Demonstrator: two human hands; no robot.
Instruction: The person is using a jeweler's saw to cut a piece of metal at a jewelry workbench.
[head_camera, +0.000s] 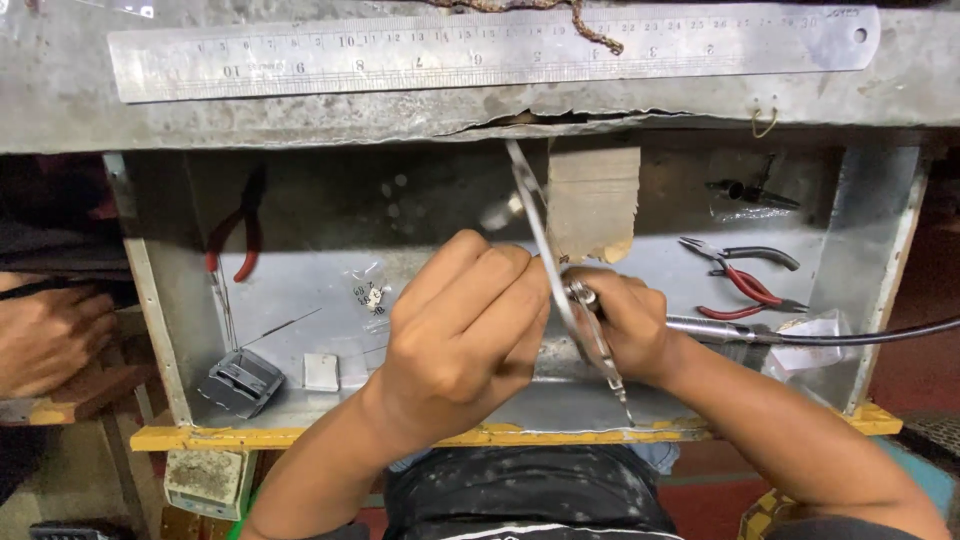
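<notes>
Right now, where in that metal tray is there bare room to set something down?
Bare tray floor lies between the red-handled pliers on the left and the small plastic bag. The right is crowded: pliers, red cutters, cable. Left hand and right hand fill the middle.

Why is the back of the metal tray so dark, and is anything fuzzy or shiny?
In the head view, the worn grey bench top overhangs and shades the back of the shallow sheet-metal tray, so the red-handled pliers there sit in gloom; the long steel ruler catches pale glare; the thin curved metal band above the left hand and right hand looks slightly blurred.
</notes>
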